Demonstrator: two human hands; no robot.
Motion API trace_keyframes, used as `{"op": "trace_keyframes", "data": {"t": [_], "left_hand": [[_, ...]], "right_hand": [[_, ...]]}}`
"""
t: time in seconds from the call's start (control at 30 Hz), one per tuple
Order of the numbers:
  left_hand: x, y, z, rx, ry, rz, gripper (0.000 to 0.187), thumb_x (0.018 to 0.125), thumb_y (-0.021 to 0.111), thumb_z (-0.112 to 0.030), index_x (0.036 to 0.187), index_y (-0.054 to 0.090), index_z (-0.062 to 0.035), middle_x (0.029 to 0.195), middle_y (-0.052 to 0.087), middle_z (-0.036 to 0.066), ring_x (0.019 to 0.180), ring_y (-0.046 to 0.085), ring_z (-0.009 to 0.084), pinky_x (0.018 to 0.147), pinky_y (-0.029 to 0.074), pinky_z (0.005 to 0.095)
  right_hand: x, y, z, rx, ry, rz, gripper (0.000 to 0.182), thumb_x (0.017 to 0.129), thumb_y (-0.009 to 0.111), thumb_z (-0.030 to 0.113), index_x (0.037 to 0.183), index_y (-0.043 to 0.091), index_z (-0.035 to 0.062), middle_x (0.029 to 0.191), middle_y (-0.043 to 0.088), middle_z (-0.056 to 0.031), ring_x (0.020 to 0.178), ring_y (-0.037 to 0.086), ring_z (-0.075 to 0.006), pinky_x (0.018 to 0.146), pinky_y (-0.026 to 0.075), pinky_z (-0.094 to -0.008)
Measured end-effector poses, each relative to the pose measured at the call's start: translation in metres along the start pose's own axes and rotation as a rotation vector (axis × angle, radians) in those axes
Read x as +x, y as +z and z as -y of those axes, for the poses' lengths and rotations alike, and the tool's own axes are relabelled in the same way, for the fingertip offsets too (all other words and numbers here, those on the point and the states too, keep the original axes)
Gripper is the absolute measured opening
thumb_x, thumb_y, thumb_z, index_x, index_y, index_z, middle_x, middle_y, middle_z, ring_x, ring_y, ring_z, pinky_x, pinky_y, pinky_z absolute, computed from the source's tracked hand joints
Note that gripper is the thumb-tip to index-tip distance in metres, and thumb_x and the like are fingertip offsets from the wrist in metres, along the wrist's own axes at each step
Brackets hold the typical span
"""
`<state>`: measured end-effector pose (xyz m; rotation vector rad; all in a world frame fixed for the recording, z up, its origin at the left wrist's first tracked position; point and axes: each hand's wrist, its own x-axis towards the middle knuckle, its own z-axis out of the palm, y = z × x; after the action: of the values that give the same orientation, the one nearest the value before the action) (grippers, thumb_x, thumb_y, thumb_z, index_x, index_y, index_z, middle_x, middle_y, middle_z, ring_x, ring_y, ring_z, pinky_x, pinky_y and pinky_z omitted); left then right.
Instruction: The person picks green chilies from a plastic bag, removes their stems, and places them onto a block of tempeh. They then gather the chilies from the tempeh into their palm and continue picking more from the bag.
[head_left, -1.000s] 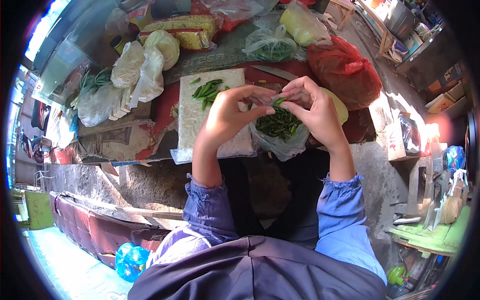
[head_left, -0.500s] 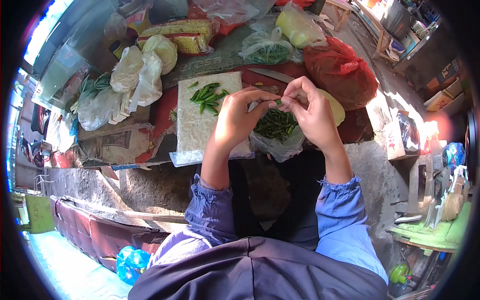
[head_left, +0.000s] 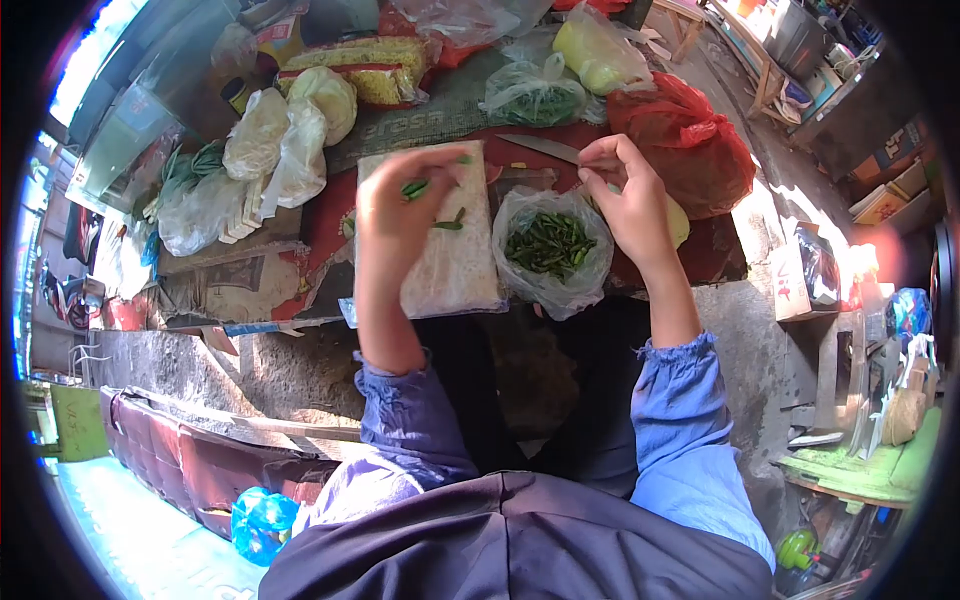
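My left hand (head_left: 400,210), smeared by motion, hovers over a pale, plastic-wrapped slab (head_left: 455,270). Small green chillies (head_left: 450,222) lie on the slab, partly covered by that hand; its grip cannot be made out. To the right, a clear plastic bag (head_left: 570,297) stands with its mouth spread, holding many green chillies (head_left: 550,244). My right hand (head_left: 632,195) is raised just beyond the bag's right side. Its thumb and forefinger are curved toward each other, with a gap between the tips and nothing visible there. A knife (head_left: 540,147) lies behind, its blade ending near those fingertips.
A red plastic bag (head_left: 690,150) sits right of my right hand, partly over a pale yellow-green item (head_left: 676,218). Bagged greens (head_left: 537,100) and a yellowish bag (head_left: 600,55) stand behind. At left are a cabbage (head_left: 325,105), yellow noodle packs (head_left: 370,72) and white bags (head_left: 255,135).
My hands were together over the bag, fingers on a green chilli. They have separated: the left moved left over the slab, while the right shifted slightly up and right. The bag's chillies are now uncovered.
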<state>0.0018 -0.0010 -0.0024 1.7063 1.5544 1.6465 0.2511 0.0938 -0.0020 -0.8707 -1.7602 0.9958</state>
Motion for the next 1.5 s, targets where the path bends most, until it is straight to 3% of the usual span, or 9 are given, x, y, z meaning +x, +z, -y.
{"op": "trace_keyframes", "data": {"t": [0.07, 0.23, 0.5, 0.67, 0.97, 1.17, 1.27, 1.37, 1.5], "left_hand": [[-0.002, -0.026, 0.011, 0.188, -0.037, -0.111, 0.022, 0.095, 0.071, -0.001, 0.117, 0.076, 0.0004, 0.104, 0.075, 0.006, 0.087, 0.065, 0.0085, 0.081, 0.051, 0.0246], [-0.013, -0.049, 0.015, 0.399, -0.177, -0.028, 0.022, 0.088, 0.074, -0.004, 0.11, 0.077, -0.0017, 0.096, 0.076, 0.014, 0.086, 0.072, 0.0226, 0.08, 0.054, 0.0306], [-0.02, -0.057, 0.026, 0.364, -0.292, 0.11, 0.017, 0.085, 0.075, -0.002, 0.101, 0.076, 0.001, 0.094, 0.077, 0.015, 0.086, 0.074, 0.0241, 0.079, 0.056, 0.0328], [-0.023, -0.063, 0.025, 0.383, -0.272, 0.054, 0.019, 0.088, 0.074, -0.004, 0.106, 0.073, 0.0022, 0.093, 0.076, 0.017, 0.085, 0.073, 0.025, 0.078, 0.056, 0.0339], [-0.017, -0.057, 0.015, 0.428, -0.263, 0.008, 0.024, 0.1, 0.068, -0.019, 0.113, 0.072, 0.0005, 0.091, 0.075, 0.014, 0.08, 0.067, 0.0175, 0.078, 0.053, 0.0319], [-0.019, -0.056, 0.016, 0.396, -0.324, 0.017, 0.027, 0.102, 0.065, -0.024, 0.107, 0.072, 0.0022, 0.088, 0.074, 0.014, 0.079, 0.067, 0.0172, 0.076, 0.053, 0.0321], [-0.028, -0.073, 0.017, 0.438, -0.354, -0.023, 0.026, 0.099, 0.068, -0.021, 0.098, 0.071, 0.0042, 0.083, 0.073, 0.017, 0.074, 0.07, 0.0244, 0.071, 0.053, 0.0351], [-0.039, -0.096, 0.011, 0.35, -0.706, 0.109, 0.03, 0.094, 0.074, -0.025, 0.089, 0.071, 0.0043, 0.074, 0.072, 0.012, 0.067, 0.069, 0.0176, 0.063, 0.051, 0.0335], [-0.043, -0.098, 0.011, 0.317, -0.713, 0.184, 0.027, 0.089, 0.079, -0.021, 0.087, 0.071, 0.0048, 0.074, 0.072, 0.011, 0.065, 0.068, 0.0164, 0.061, 0.05, 0.033]], "right_hand": [[0.003, -0.003, -0.005, -0.283, -0.145, -0.003, 0.017, 0.09, 0.067, -0.002, 0.106, 0.065, 0.0004, 0.106, 0.072, -0.0127, 0.101, 0.072, -0.0223, 0.088, 0.055, -0.035], [-0.004, -0.008, 0.01, -0.332, -0.084, 0.124, 0.015, 0.091, 0.066, -0.001, 0.106, 0.068, 0.0003, 0.103, 0.073, -0.0149, 0.097, 0.072, -0.0277, 0.088, 0.054, -0.0362], [-0.019, -0.007, 0.013, -0.452, 0.061, 0.348, 0.015, 0.093, 0.067, 0.002, 0.107, 0.07, -0.0028, 0.099, 0.076, -0.0146, 0.095, 0.074, -0.0265, 0.085, 0.055, -0.0359], [-0.014, 0.002, -0.012, -0.664, -0.145, 0.391, 0.017, 0.091, 0.062, 0.0, 0.106, 0.07, -0.002, 0.1, 0.074, -0.0208, 0.098, 0.07, -0.0392, 0.087, 0.054, -0.0451], [-0.009, 0.019, -0.008, -0.856, -0.029, 0.448, 0.027, 0.084, 0.069, -0.001, 0.107, 0.056, 0.0013, 0.101, 0.071, -0.0211, 0.099, 0.067, -0.0432, 0.083, 0.051, -0.051], [-0.01, 0.013, -0.017, -0.771, -0.127, 0.437, 0.03, 0.082, 0.07, -0.003, 0.108, 0.058, 0.0014, 0.096, 0.07, -0.0195, 0.098, 0.067, -0.0417, 0.083, 0.051, -0.0502], [-0.01, 0.009, -0.011, -0.694, -0.113, 0.469, 0.031, 0.082, 0.07, -0.002, 0.111, 0.06, 0.0011, 0.094, 0.07, -0.0178, 0.095, 0.068, -0.0385, 0.083, 0.052, -0.0477], [-0.008, 0.006, -0.005, -0.583, -0.029, 0.484, 0.026, 0.082, 0.071, 0.002, 0.107, 0.066, 0.0011, 0.095, 0.071, -0.0198, 0.094, 0.069, -0.0381, 0.085, 0.052, -0.0484], [-0.007, 0.004, -0.008, -0.463, -0.003, 0.434, 0.021, 0.085, 0.072, 0.005, 0.105, 0.069, -0.0006, 0.097, 0.072, -0.0193, 0.093, 0.07, -0.037, 0.087, 0.053, -0.0434]]}}
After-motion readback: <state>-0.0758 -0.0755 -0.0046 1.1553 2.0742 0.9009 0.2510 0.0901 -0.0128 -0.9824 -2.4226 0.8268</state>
